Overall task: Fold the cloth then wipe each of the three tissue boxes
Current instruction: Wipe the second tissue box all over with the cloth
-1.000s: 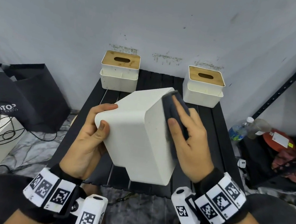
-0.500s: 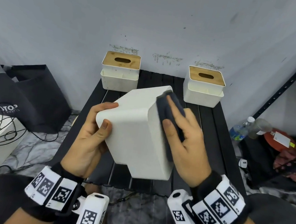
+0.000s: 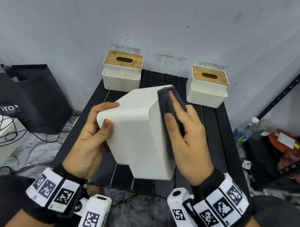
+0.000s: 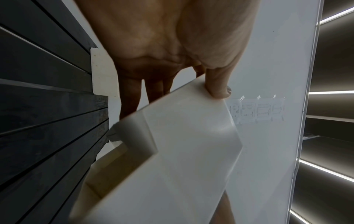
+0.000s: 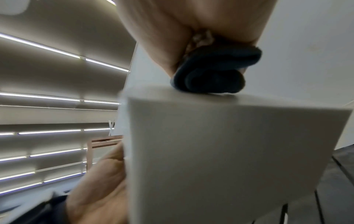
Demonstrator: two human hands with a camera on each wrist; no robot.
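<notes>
The left hand [image 3: 90,139] grips the tilted white plastic tissue box [image 3: 139,127], probably light and slick; the right hand [image 3: 186,138] presses the folded dark cloth [image 3: 168,104] flat.

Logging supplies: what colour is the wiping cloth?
Dark navy cloth, clearest in the head view.

The head view is evenly lit and sharp, with soft shadows and wide-angle bending at the edges. Both wrist views are dimmer; ceiling strip lights [image 5: 57,51] glare, and the near box [image 5: 220,151] is blurred.
</notes>
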